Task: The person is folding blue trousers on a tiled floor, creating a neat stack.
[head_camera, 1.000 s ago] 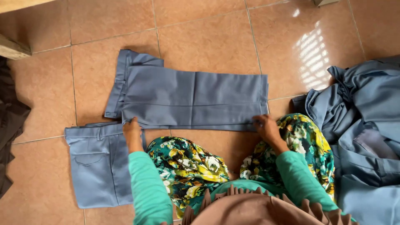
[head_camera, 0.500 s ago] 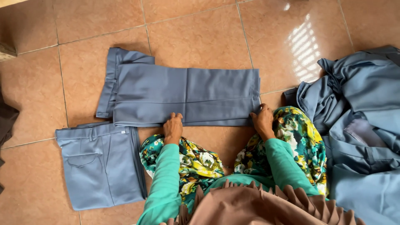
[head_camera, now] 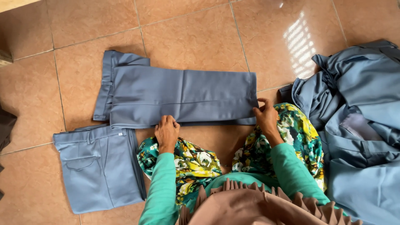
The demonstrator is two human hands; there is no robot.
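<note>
Grey-blue trousers [head_camera: 183,98], smooth woven cloth folded lengthwise, lie flat on the glossy terracotta tiled floor [head_camera: 196,37]. The left hand [head_camera: 166,132] pinches their near edge; the right hand [head_camera: 266,117] grips the hem end. A finished folded pair [head_camera: 100,166] lies just left; a rumpled grey-blue heap [head_camera: 358,116] sits right.

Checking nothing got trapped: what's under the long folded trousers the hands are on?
Around the long folded trousers only tile floor shows. The left hand and right hand press their near edge. Whatever lies beneath is covered by the cloth.
</note>
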